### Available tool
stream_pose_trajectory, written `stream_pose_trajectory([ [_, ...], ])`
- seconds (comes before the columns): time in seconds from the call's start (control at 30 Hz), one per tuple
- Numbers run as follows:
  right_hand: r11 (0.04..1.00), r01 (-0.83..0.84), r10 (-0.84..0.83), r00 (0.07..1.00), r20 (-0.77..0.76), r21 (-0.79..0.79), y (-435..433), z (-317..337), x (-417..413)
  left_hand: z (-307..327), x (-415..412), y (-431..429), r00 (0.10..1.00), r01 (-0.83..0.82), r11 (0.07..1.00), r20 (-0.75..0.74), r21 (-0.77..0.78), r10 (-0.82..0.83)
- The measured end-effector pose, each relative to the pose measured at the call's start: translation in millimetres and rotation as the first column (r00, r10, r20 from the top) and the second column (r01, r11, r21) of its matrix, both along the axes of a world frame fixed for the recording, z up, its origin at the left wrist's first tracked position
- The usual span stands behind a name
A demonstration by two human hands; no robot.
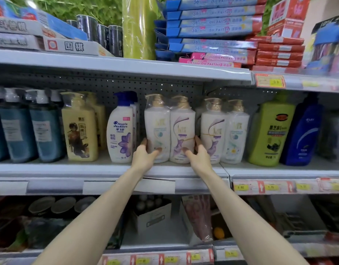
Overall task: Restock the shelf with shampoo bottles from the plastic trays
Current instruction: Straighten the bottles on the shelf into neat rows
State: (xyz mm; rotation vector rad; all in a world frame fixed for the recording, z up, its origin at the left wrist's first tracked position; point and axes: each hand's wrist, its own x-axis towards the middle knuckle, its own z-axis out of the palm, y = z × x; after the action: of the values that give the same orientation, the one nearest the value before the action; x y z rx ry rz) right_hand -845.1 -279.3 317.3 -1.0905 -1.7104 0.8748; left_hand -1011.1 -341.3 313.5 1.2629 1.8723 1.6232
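A twin pack of white shampoo bottles [169, 129] with gold pump tops, wrapped in clear plastic, stands on the middle shelf [107, 170]. My left hand [145, 155] grips its lower left side, thumb on the front and fingers round the side. My right hand [198, 153] grips its lower right side the same way, fingers between this pack and a second like twin pack [225, 131] just to the right. No plastic tray is in view.
A Head & Shoulders bottle [120, 129] stands close to the left, then yellow [80, 129] and teal bottles [43, 129]. A green bottle [270, 131] and a blue bottle [300, 134] stand to the right. Boxes of oil pastels [212, 31] fill the shelf above.
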Motion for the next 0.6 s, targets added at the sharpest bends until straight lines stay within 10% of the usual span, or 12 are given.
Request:
stream_pose_trajectory([
  [0.6,1.000,0.014,-0.014,1.000,-0.025,0.026,4.0,-2.9,1.9,-2.0,-0.2,-1.2,1.000,0.004,0.999,0.022,0.039,-0.005],
])
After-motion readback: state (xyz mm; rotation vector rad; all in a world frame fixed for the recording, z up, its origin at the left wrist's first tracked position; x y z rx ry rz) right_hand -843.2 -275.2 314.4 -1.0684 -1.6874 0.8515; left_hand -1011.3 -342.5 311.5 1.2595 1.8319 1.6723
